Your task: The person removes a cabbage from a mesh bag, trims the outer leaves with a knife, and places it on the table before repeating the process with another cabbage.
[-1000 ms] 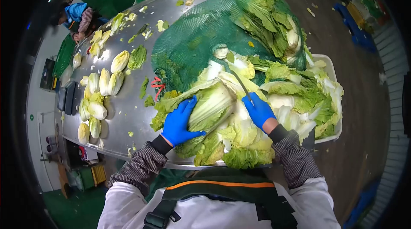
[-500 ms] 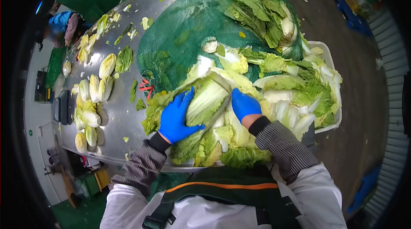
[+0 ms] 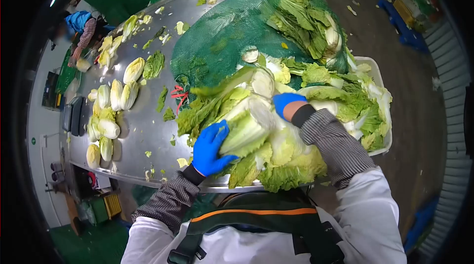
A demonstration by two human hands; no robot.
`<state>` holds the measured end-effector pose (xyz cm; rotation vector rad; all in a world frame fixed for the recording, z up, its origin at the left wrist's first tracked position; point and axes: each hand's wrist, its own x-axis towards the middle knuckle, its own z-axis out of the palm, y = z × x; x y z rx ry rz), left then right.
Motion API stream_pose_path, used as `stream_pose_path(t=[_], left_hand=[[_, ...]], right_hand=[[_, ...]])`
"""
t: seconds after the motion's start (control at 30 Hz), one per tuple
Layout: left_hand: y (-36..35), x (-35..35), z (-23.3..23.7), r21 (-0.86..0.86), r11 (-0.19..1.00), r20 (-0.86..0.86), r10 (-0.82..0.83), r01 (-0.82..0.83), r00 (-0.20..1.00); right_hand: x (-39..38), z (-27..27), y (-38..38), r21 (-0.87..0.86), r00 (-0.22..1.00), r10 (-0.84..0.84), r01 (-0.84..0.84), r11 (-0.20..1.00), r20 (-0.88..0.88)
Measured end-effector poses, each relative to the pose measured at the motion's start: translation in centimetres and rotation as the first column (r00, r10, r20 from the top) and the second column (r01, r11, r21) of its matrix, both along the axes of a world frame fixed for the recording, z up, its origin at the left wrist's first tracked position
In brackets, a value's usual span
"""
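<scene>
My left hand (image 3: 210,148), in a blue glove, grips the lower side of a pale napa cabbage (image 3: 249,128) lying on a heap of loose leaves (image 3: 291,165) at the table's near edge. My right hand (image 3: 286,102), also gloved, is curled at the cabbage's upper end near its cut base (image 3: 262,82). It carried a knife a moment ago, and the blade is now hidden behind leaves. Dark green outer leaves (image 3: 212,101) splay away to the left of the cabbage.
A green net sack (image 3: 222,37) of untrimmed cabbages lies behind the heap. A white tub (image 3: 377,74) full of leaves is at the right. Several trimmed cabbages (image 3: 116,94) lie on the steel table (image 3: 143,131) to the left. Another person (image 3: 86,24) works at the far end.
My right hand moved up from the cabbage's side to its upper end, and the knife blade went out of sight. The outer leaves fell open leftward. My left hand slid lower.
</scene>
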<state>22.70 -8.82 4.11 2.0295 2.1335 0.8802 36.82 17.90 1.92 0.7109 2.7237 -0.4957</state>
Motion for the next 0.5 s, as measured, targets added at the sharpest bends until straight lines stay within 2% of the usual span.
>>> stream_pose_path(t=[0.03,0.07,0.13,0.2,0.23,0.27,0.33,0.37,0.47,0.5], left_hand=[[0.1,-0.1,0.1,-0.016,0.999,0.063,0.044,-0.043,0.997],[0.4,-0.4,0.3,-0.032,0.996,0.123,0.087,-0.084,0.989],[1.9,-0.8,1.1,-0.036,0.990,0.196,0.142,-0.138,0.970],[3.2,-0.6,2.3,-0.075,0.983,0.254,0.181,-0.167,0.950],[3.8,-0.5,2.5,-0.031,0.986,0.142,0.166,-0.163,0.976],[4.1,-0.3,2.7,-0.065,0.983,0.134,0.178,-0.170,0.975],[4.5,0.0,3.0,-0.139,0.973,0.118,0.204,-0.187,0.972],[4.6,0.2,3.3,-0.183,0.953,0.147,0.270,-0.242,0.951],[4.4,-2.0,1.1,-0.018,0.935,0.240,0.347,-0.354,0.906],[4.3,-3.7,0.9,0.019,0.888,0.323,0.429,-0.459,0.844]], right_hand=[[0.2,2.1,0.4,-0.016,0.997,0.070,-0.071,0.997,-0.044],[0.7,5.1,0.3,-0.102,0.993,0.064,-0.074,0.992,-0.098],[1.6,8.0,0.5,-0.274,0.985,-0.012,-0.036,0.961,-0.172],[2.4,6.9,-0.7,-0.323,0.939,-0.175,0.074,0.944,-0.296],[2.9,5.9,-1.3,-0.351,0.900,-0.257,0.127,0.928,-0.353],[3.0,3.9,-1.7,-0.432,0.897,-0.311,0.156,0.888,-0.314],[3.3,1.0,-3.7,-0.415,0.807,-0.392,0.204,0.887,-0.441],[3.5,-0.4,-4.7,-0.477,0.733,-0.489,0.254,0.841,-0.473],[4.8,1.6,-7.0,-0.474,0.729,-0.576,0.385,0.792,-0.370],[5.6,0.8,-8.0,-0.494,0.668,-0.603,0.383,0.780,-0.435]])
